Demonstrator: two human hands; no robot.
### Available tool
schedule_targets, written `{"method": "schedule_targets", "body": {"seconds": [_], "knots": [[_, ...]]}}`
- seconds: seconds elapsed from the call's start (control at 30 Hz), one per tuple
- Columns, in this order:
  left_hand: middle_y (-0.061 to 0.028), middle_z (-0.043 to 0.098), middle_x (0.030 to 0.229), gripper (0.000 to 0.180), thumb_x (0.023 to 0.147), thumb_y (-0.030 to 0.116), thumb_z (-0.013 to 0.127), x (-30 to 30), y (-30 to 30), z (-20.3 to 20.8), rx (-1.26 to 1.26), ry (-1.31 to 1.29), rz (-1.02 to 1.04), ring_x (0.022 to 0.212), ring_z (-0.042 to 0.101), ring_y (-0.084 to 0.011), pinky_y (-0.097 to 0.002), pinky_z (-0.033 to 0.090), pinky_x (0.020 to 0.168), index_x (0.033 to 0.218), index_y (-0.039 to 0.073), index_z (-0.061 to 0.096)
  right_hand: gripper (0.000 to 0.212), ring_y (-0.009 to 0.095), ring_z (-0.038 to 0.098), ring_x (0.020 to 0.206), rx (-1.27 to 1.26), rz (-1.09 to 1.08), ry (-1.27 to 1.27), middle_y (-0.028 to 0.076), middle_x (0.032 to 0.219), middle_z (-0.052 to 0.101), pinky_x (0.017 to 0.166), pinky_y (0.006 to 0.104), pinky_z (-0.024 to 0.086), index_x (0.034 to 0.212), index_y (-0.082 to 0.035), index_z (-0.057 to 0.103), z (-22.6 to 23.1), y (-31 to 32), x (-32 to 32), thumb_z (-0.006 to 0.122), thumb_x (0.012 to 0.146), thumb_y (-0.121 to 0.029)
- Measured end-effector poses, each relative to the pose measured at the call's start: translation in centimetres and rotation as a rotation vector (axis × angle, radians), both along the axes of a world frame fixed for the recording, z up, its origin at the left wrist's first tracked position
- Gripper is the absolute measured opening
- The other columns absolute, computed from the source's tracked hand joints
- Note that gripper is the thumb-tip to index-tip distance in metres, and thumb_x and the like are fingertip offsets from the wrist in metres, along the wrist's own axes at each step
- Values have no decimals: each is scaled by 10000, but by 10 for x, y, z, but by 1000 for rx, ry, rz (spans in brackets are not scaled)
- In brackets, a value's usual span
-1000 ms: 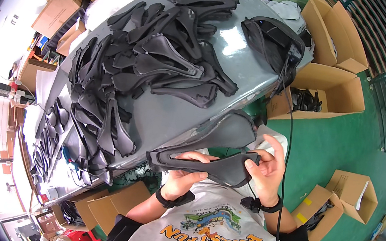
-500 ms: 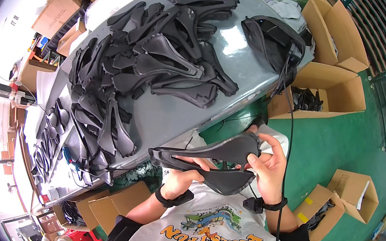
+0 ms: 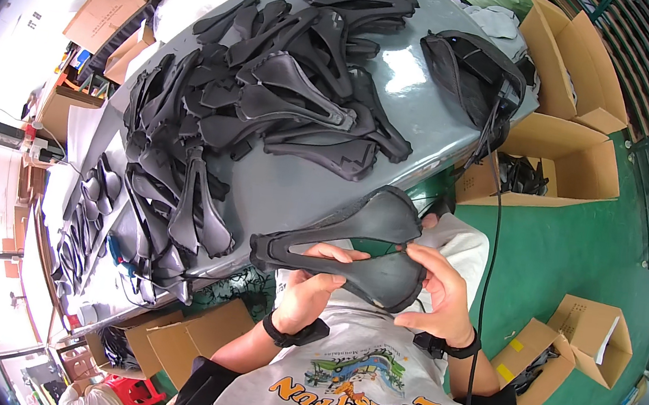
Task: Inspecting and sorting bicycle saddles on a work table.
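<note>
Above my lap I hold a black bicycle saddle (image 3: 380,277) with a long cut-out down its middle. Its narrow nose points left and the two wide rear lobes lie to the right. My left hand (image 3: 304,298) grips the near edge, thumb on top and fingers showing through the cut-out. At the rear end, my right hand (image 3: 443,298) pinches the near lobe, its thumb spread apart below. Beyond them, a heap of similar black saddles (image 3: 293,98) covers much of the grey table (image 3: 260,194).
A black bag (image 3: 472,74) sits at the table's far right corner, with a black cable (image 3: 483,305) hanging past my right arm. Open cardboard boxes (image 3: 567,165) stand on the green floor at right, others (image 3: 199,342) below the table. More saddles (image 3: 82,236) lie at far left.
The saddle has turned to show more of its top face, its far lobe rising. My right hand has shifted from the far lobe to the near one. My left hand keeps its grip.
</note>
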State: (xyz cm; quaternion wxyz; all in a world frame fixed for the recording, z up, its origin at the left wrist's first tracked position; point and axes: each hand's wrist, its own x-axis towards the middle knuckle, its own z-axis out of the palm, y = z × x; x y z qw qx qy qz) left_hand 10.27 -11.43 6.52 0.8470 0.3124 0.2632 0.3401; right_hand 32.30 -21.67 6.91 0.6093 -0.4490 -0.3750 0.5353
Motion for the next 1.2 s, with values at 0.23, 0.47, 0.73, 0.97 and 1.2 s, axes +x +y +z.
{"method": "schedule_targets", "body": {"seconds": [0.23, 0.47, 0.73, 0.97, 1.2], "knots": [[-238, 601, 1335, 295, 871, -9, 674, -2, -3, -6, 219, 9, -50, 1236, 572, -258, -409, 430, 1077, 1156, 10, 598, 625, 284, 529, 1248, 169, -37, -484, 180, 1390, 447, 1000, 367, 464, 1129, -65, 662, 8, 8, -5, 963, 583, -104], [-225, 593, 1352, 474, 796, -54, 801, 3, -5, 0, 388, -14, -130, 1208, 599, -243, -396, 475, 1054, 1201, 26, 568, 542, 251, 544, 1213, 233, -108, -353, 172, 1358, 473, 969, 322, 465, 1059, -36, 660, -3, 3, 3, 907, 584, 45], [-242, 597, 1328, 379, 837, -68, 755, 6, -3, -5, 303, -10, -17, 1172, 629, -254, -378, 533, 1002, 1168, -8, 579, 621, 246, 539, 1194, 119, -84, -194, 172, 1364, 473, 1010, 331, 424, 1111, -2, 662, 15, 4, -5, 941, 558, -46], [-248, 604, 1309, 382, 833, -103, 733, 9, -5, -5, 251, -54, 8, 1190, 621, -260, -395, 513, 1034, 1169, -15, 574, 632, 269, 525, 1229, 123, -106, -248, 191, 1360, 492, 1035, 354, 411, 1170, 50, 661, 4, 1, -3, 901, 645, -206], [-235, 621, 1292, 389, 813, -100, 754, 7, -5, -9, 271, -70, 6, 1220, 602, -267, -405, 484, 1055, 1149, -2, 583, 660, 299, 523, 1235, 182, -102, -330, 208, 1357, 493, 1041, 370, 413, 1191, 52, 662, 9, 2, -4, 908, 641, -218]]}}
